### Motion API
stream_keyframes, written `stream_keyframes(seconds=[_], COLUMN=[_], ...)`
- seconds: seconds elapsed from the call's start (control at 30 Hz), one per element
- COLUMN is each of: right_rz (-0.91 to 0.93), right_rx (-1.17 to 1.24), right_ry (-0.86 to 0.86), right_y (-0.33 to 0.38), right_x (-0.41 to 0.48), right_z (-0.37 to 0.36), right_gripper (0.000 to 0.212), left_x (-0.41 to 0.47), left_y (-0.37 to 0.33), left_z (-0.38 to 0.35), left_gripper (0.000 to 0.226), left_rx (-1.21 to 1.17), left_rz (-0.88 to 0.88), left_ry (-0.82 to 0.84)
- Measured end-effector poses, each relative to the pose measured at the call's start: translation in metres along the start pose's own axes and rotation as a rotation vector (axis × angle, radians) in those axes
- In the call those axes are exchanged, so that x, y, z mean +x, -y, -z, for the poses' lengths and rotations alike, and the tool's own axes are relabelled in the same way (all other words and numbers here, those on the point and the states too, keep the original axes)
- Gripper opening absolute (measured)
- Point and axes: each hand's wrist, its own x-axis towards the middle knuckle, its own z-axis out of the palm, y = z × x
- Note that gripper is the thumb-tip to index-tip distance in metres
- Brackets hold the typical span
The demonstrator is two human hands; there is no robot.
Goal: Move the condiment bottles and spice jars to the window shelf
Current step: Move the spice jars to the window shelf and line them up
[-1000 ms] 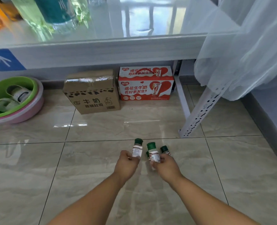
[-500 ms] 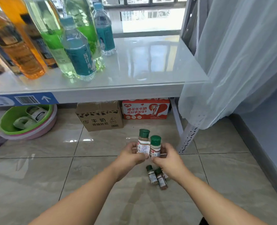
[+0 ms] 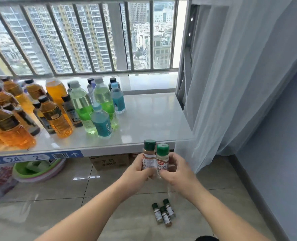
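Note:
My left hand [image 3: 137,173] grips a green-capped spice jar [image 3: 149,153] and my right hand [image 3: 176,171] grips a second green-capped spice jar [image 3: 162,156]. Both jars are upright, side by side, just in front of and below the front edge of the white window shelf [image 3: 153,117]. Three more green-capped spice jars [image 3: 163,212] stand on the tiled floor below my hands.
Several drink bottles [image 3: 85,108] crowd the shelf's left and middle; its right part shows bare surface. A sheer curtain [image 3: 222,80] hangs at the right by the metal shelf post. Under the shelf sit a cardboard box [image 3: 109,161] and a green basin [image 3: 34,168].
Both hands have risen from the floor with a jar each, up to the shelf's front edge. The view has tilted up, showing the shelf top and window.

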Motion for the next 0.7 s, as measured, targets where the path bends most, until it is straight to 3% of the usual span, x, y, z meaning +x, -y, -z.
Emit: stream_keyframes(seconds=[0.1,0.3,0.4,0.57,0.7], right_rz=[0.028,0.067,0.099,0.167,0.230], right_rx=[-0.009,0.025,0.045,0.071,0.101], right_ry=[-0.025,-0.087,-0.105,-0.140,-0.185], right_y=[0.068,0.201,0.268,0.376,0.443], right_x=[-0.011,-0.037,-0.049,-0.066,-0.071], right_z=[0.026,0.072,0.096,0.138,0.161], right_gripper=[0.034,0.032,0.030,0.020,0.017], left_x=[-0.020,-0.060,-0.080,-0.110,-0.124], left_y=[-0.076,-0.225,-0.298,-0.401,-0.464], left_z=[0.012,0.029,0.039,0.055,0.075], left_gripper=[0.041,0.013,0.016,0.025,0.015], left_rx=[-0.045,-0.237,-0.308,-0.186,-0.131], left_rz=[-0.025,-0.032,-0.073,-0.201,-0.246], left_ry=[0.011,0.018,-0.016,-0.078,-0.080])
